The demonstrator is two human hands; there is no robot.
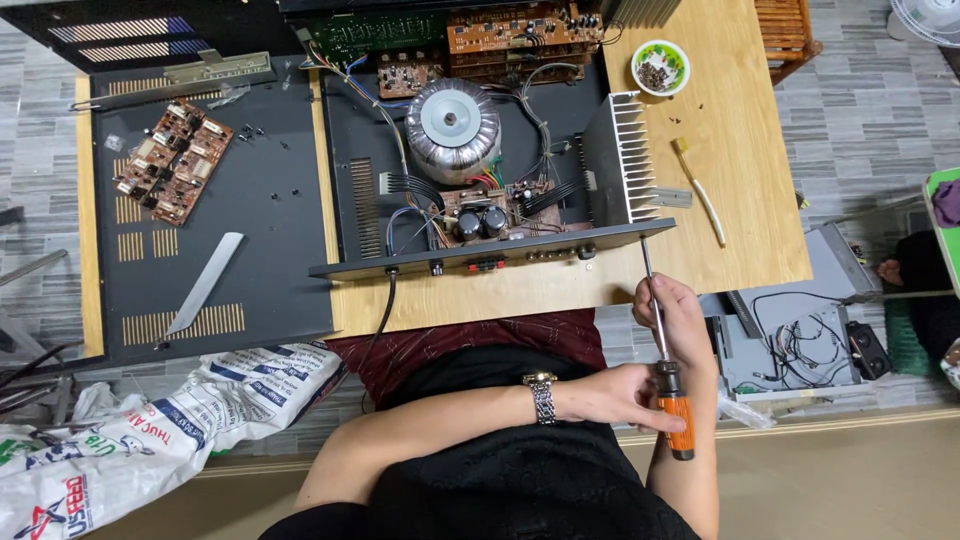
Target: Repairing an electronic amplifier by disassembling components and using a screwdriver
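- A loose circuit board (pixel 174 160) is lying on the removed black cover panel (pixel 270 210) at 10 o'clock, with a metal strip (pixel 205 283) at 8 o'clock of it.
- The opened amplifier chassis (pixel 480 262) is sitting at centre, its toroidal transformer (pixel 453 125) at 12 o'clock.
- The left hand (pixel 615 395) is closing on the orange handle of the screwdriver (pixel 668 365) at 5 o'clock.
- The right hand (pixel 675 312) is pinching the shaft, whose tip is touching the chassis corner.
- A green bowl (pixel 660 67) is resting at 1 o'clock.

A wooden table (pixel 740 200) carried an opened amplifier chassis (pixel 470 150), its removed black cover panel (pixel 270 190), a small green bowl (pixel 660 67) of screws, and a pale brush (pixel 698 190) lying near the right edge.
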